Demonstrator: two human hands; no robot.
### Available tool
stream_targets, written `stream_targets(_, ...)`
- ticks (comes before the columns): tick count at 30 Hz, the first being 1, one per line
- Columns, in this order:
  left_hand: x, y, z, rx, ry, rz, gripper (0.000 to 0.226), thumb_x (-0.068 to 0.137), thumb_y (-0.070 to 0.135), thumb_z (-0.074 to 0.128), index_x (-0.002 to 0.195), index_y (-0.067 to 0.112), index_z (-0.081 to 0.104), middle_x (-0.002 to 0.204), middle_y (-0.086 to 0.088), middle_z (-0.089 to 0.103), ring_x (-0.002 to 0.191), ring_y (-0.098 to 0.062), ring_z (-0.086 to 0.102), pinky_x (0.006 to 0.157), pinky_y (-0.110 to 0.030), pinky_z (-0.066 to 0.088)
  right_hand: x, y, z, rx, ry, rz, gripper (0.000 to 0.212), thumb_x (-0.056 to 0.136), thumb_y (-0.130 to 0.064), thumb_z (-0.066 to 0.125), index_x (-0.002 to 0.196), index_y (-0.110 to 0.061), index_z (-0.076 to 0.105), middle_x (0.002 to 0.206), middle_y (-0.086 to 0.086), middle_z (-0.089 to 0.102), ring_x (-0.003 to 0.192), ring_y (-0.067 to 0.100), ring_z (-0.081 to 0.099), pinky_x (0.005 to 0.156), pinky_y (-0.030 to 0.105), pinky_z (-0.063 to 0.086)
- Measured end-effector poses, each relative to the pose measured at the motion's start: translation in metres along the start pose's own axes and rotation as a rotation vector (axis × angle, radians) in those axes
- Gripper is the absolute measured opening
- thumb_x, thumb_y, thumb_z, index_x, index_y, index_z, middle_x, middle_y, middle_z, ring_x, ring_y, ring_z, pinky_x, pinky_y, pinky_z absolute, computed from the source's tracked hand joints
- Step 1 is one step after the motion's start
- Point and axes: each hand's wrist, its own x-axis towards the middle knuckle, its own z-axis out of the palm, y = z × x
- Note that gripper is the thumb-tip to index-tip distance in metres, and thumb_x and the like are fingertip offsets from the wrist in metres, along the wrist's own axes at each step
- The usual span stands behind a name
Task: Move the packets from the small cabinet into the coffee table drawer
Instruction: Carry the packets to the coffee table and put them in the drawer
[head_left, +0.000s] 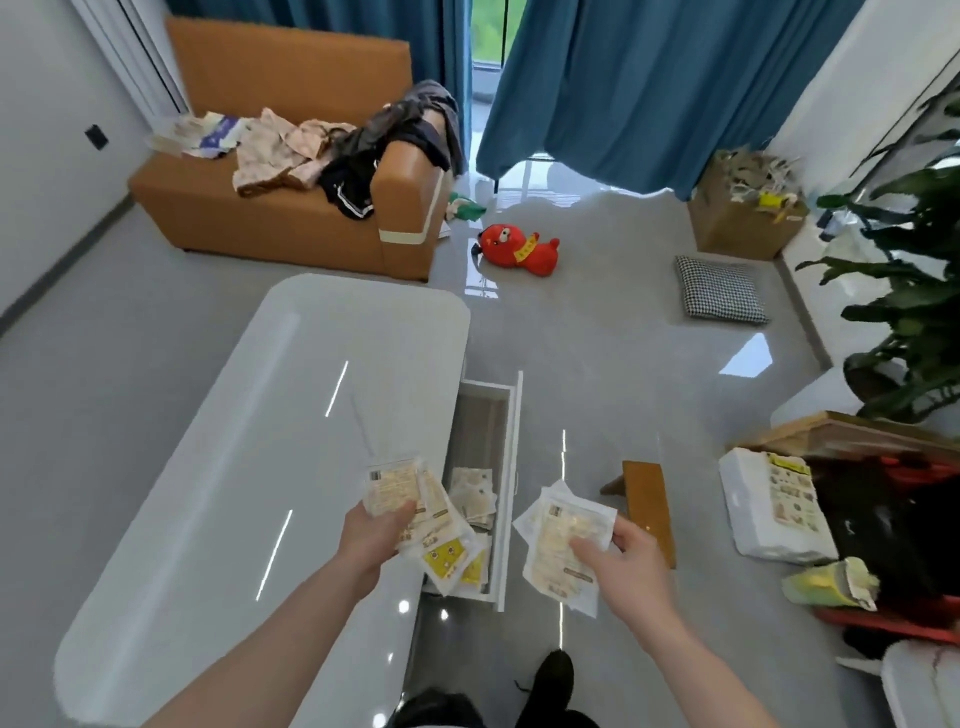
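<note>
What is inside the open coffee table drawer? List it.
The drawer holds a few packets near its middle; its far end shows bare bottom. The left hand and its packets cover the near end.

place: home living room, probably | sofa (280, 171) | coffee table (249, 467) | curtains (649, 88)

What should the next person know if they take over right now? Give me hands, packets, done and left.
Left hand: holds a fan of packets over the coffee table edge, beside the open drawer.
Right hand: holds a second stack of packets just right of the drawer.
Done: several packets already lie in the drawer.
Left: drop both handfuls in. The small cabinet is not in view, so I cannot tell whether more remain.
</note>
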Motion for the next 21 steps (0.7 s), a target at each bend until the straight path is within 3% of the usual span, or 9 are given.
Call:
stream_targets(5,0.022,-0.004,0.040,-0.144,0.075,-0.069,0.024,0.090,0.012,0.074,0.114,0.015,0.067,0.106,-0.008,0.076,0.096,-0.028,0.074,0.086,-0.044,0.060,0.074,-0.007,-0.011,-0.119,-0.118,-0.004,0.023,0.091,-0.013,0.073,0.111,-0.025,0.072,0.102,-0.012,0.074,0.087,0.000,0.069,0.058,0.011,0.052)
stream_targets(10,0.053,0.004,0.074,-0.238,0.109,-0.130,0.025,0.092,0.010,0.072,0.116,0.013,0.067,0.107,-0.009,0.075,0.098,-0.028,0.072,0.088,-0.042,0.058,0.140,-0.015,0.000,-0.154,-0.170,0.054,0.024,0.090,-0.015,0.074,0.112,-0.024,0.073,0.107,-0.010,0.074,0.095,0.010,0.072,0.072,0.026,0.061)
stream_targets(12,0.077,0.010,0.085,-0.186,0.107,-0.134,0.024,0.091,0.012,0.073,0.114,0.014,0.068,0.105,-0.008,0.076,0.096,-0.027,0.073,0.088,-0.042,0.058,0.169,-0.015,0.009,-0.158,-0.172,0.066,0.024,0.091,-0.014,0.073,0.112,-0.025,0.073,0.107,-0.010,0.075,0.095,0.009,0.072,0.069,0.023,0.060)
stream_targets(16,0.150,0.008,0.111,0.004,0.121,-0.094,0.014,0.089,0.017,0.074,0.102,0.021,0.069,0.098,-0.002,0.076,0.087,-0.020,0.073,0.075,-0.033,0.059,0.241,0.009,0.028,-0.171,-0.145,0.106,0.024,0.092,-0.012,0.071,0.113,-0.024,0.072,0.105,-0.010,0.074,0.093,0.008,0.070,0.062,0.015,0.054)
stream_targets(21,0.267,-0.036,0.149,0.363,0.077,-0.034,0.024,0.085,0.033,0.075,0.108,0.027,0.069,0.102,0.005,0.074,0.096,-0.018,0.070,0.091,-0.042,0.058,0.341,0.069,0.061,-0.164,-0.106,0.153,0.024,0.092,-0.011,0.071,0.115,-0.020,0.071,0.101,-0.008,0.071,0.082,0.002,0.065,0.058,0.013,0.048)
